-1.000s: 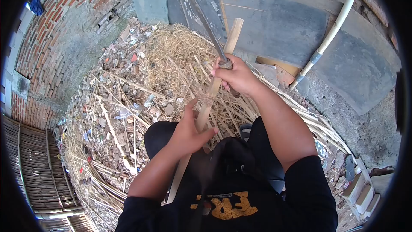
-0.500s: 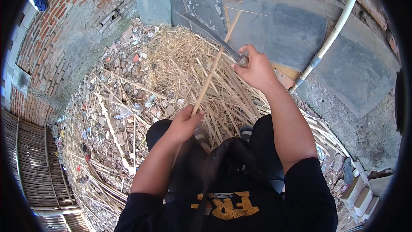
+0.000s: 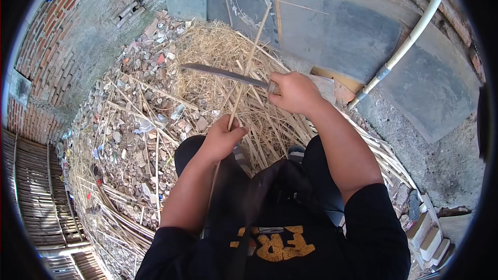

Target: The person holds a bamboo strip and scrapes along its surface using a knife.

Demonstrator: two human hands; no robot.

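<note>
My left hand (image 3: 224, 137) is closed around a long, thin bamboo strip (image 3: 252, 54), which slants up and away from my lap. In my right hand (image 3: 293, 92) is the handle of a long-bladed knife (image 3: 220, 71); the fingers are wrapped round it. The blade points left and crosses the strip above my left hand. Whether blade and strip touch, I cannot tell. Beneath both hands lies a heap of straw and shavings (image 3: 207, 46) with loose bamboo strips (image 3: 277, 124).
Rubble (image 3: 140, 150) covers the ground at the left, beside a brick wall (image 3: 57, 62). Grey panels (image 3: 337, 26) lean at the back, with a pale pipe (image 3: 410, 41) in front. A bamboo slat panel (image 3: 39, 192) stands at the lower left.
The strip has turned so its narrow side shows. My left hand has closed round it, and my right hand has lowered the knife from pointing up to nearly level across the strip.
</note>
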